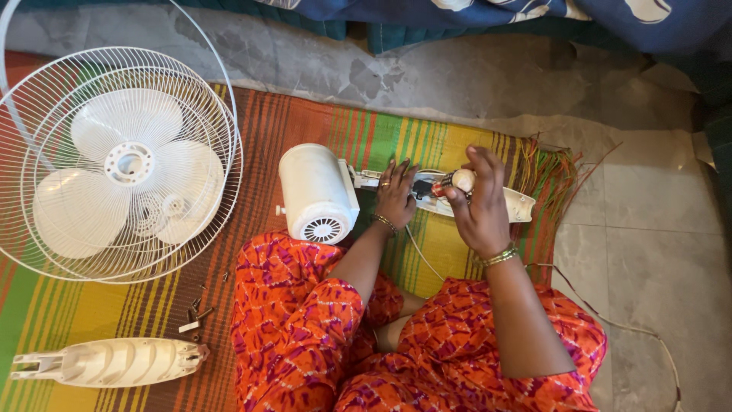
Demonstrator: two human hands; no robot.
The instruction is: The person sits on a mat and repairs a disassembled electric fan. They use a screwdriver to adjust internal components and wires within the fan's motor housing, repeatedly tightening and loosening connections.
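At the left of the frame, two white wire fan guards (pixel 46 152) lie stacked on the striped mat (pixel 99 305), the fan blade (pixel 126 179) inside them. Lower left sits a white plastic cover (pixel 114 360) with loose screws (pixel 200 313) just above it. In the middle lies the white fan motor housing (pixel 314 192). Beside it, the left hand (pixel 395 194) presses flat, fingers spread, on the open fan neck (pixel 465 197). The right hand (pixel 479 204) is curled tight round a screwdriver handle (pixel 456 181) over that neck.

Prob. home: woven floor mat (pixel 114 305), bedding (pixel 473 11)
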